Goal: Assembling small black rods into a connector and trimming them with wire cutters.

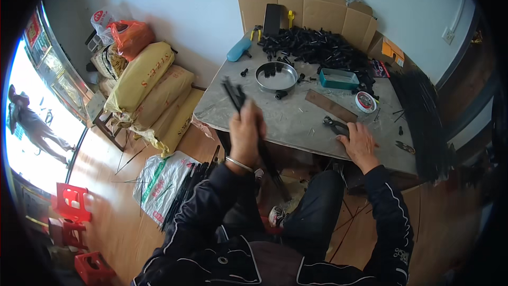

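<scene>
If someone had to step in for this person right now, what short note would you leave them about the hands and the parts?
Left hand: raised, gripping a bundle of thin black rods with end fittings.
Right hand: flat on the grey table, touching the black pincers; holds nothing.
Parts: heap of small black plastic pieces at the back; round metal pan with a few pieces; long black rods at the table's right edge, more beside the white sack on the floor.
Done: cannot tell how many.
Left: large heap and many rods look unused.
</scene>
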The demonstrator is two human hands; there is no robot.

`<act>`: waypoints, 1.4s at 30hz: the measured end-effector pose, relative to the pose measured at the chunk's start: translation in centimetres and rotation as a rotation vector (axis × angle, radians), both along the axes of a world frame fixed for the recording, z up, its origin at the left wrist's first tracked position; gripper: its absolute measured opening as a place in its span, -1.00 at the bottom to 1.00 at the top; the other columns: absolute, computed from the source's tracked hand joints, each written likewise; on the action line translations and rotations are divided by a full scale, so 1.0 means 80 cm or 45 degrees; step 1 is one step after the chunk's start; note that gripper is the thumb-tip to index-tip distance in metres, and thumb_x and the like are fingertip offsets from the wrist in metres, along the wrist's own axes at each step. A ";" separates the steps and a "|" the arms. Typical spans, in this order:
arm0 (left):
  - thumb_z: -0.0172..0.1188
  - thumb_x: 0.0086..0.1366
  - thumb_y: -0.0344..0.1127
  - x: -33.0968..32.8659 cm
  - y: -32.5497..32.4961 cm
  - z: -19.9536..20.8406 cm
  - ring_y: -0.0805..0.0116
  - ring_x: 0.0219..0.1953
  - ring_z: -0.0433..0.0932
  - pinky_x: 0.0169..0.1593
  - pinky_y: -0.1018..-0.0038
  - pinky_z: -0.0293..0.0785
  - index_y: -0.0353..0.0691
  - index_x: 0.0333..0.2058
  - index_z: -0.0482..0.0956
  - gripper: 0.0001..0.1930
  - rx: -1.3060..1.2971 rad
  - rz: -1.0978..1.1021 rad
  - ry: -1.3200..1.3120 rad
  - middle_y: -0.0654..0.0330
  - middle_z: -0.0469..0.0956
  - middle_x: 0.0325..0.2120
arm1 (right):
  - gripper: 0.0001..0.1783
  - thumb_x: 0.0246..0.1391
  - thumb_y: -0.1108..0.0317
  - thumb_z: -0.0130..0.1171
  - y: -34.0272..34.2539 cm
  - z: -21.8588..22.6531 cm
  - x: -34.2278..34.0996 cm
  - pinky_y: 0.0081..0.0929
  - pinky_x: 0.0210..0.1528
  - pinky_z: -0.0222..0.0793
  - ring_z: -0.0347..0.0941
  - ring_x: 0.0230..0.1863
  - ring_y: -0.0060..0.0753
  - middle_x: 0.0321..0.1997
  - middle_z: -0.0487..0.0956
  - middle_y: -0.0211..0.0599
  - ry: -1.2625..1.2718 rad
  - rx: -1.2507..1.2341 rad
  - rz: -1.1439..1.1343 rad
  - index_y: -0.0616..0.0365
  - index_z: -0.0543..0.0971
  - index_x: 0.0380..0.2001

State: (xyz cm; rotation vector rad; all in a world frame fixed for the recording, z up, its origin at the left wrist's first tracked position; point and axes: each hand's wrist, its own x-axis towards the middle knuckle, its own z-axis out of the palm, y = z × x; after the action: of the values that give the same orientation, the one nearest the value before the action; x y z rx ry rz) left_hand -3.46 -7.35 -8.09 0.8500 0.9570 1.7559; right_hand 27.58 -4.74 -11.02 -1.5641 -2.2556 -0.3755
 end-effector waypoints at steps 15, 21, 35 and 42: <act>-0.12 0.23 0.41 0.002 -0.069 -0.121 0.19 -0.29 0.47 -0.09 0.22 0.44 -0.27 -0.18 0.39 -0.28 -0.700 -0.409 -0.982 0.14 0.45 -0.41 | -0.59 0.26 -0.02 -0.05 -0.190 -0.047 -0.043 -0.45 -0.43 0.48 0.47 -0.43 -0.44 -0.16 0.49 -0.23 2.479 -0.746 0.141 0.12 0.41 -0.11; 0.05 0.28 0.19 0.088 -0.119 -0.071 0.22 -0.03 0.50 0.03 0.34 0.41 -0.33 0.00 0.50 -0.36 0.043 -0.904 0.590 0.09 0.52 -0.07 | -0.74 0.27 0.17 -0.06 -0.163 -0.024 -0.042 -0.57 -0.56 0.34 0.40 -0.57 -0.55 -0.42 0.47 -0.38 1.878 -0.607 -0.225 0.11 0.48 -0.32; 0.24 0.22 -0.36 0.071 -0.085 -0.030 0.45 -0.23 0.51 -0.15 0.55 0.42 -0.33 -0.24 0.60 -0.82 -0.006 -0.491 0.396 0.20 0.55 -0.33 | -0.85 0.02 0.42 0.23 -0.137 -0.048 -0.157 -0.57 -0.38 0.34 0.42 -0.44 -0.58 -0.47 0.50 -0.40 1.623 -0.534 0.167 0.20 0.52 -0.32; 0.25 0.23 -0.24 0.060 -0.076 -0.025 0.54 -0.37 0.40 -0.29 0.57 0.35 -0.33 -0.41 0.51 -0.76 0.173 -0.342 0.885 0.32 0.47 -0.46 | -0.85 0.03 0.46 0.28 -0.134 -0.038 -0.156 -0.73 -0.38 0.28 0.33 -0.42 -0.79 -0.46 0.46 -0.55 2.030 -0.738 0.250 0.21 0.49 -0.38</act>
State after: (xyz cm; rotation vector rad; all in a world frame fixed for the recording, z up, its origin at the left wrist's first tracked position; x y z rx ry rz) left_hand 1.31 -13.40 -10.09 1.6569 1.0954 1.3121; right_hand 15.09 -15.45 -14.02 -1.0307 -1.1299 1.2377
